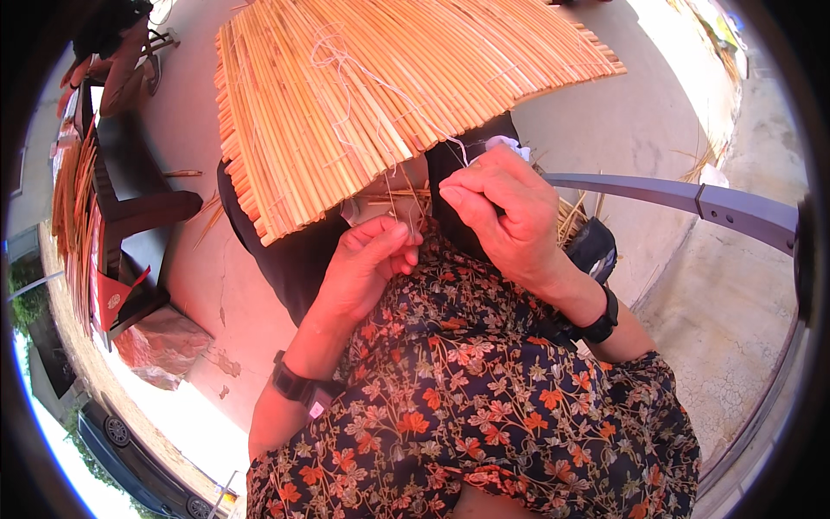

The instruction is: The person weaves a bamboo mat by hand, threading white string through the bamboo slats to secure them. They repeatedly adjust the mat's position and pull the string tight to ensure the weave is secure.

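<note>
A mat of straw-coloured reed stalks (294, 130), laid side by side, rests over my knees. Loose white thread (393, 86) lies across its top and runs down over the near edge toward my right hand (510, 212). That hand is closed in a pinch on the thread, just off the mat's near edge. Lower and to the left, my left hand (372, 264) pinches thin strands (391, 195) that hang from the mat's near edge. Its thumb and forefinger are pressed together. The strands' lower ends are hidden by the fingers.
At the left, a dark bench (143, 208) has a bundle of loose reeds (78, 208) beside it. A reddish rock (164, 342) lies on the floor below. A grey curved bar (674, 195) crosses at the right. Another person's leg (130, 65) shows at the upper left.
</note>
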